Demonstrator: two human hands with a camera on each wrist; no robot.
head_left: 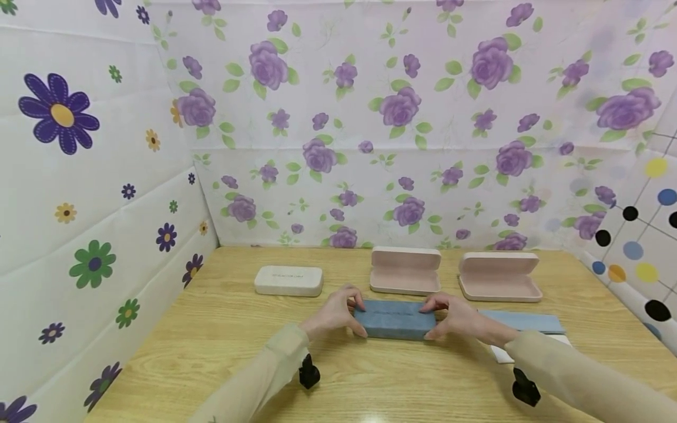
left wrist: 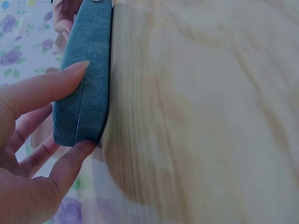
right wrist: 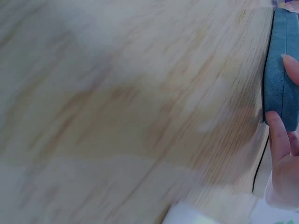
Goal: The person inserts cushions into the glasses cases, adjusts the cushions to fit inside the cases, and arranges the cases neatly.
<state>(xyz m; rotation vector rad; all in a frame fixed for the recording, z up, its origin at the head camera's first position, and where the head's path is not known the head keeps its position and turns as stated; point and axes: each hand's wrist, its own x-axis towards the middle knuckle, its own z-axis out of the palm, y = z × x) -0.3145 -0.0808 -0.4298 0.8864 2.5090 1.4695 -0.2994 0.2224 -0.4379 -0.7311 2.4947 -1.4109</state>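
A blue glasses case [head_left: 395,322], closed, lies lengthwise on the table with faint lettering on its lid. My left hand [head_left: 337,312] grips its left end, with thumb and fingers around it. At the other end my right hand [head_left: 459,318] holds the case the same way. In the left wrist view, the seam of the blue case [left wrist: 88,93] runs under the left hand's [left wrist: 37,154] thumb. The right wrist view catches the case [right wrist: 278,84] and right hand [right wrist: 285,172] at its edge.
Behind stand two open cases with pink lining, one in the middle [head_left: 405,278] and one to the right [head_left: 499,284]. A closed white case [head_left: 288,281] lies left. Partly behind the right forearm are a light blue cloth [head_left: 529,321] and something white [head_left: 500,355].
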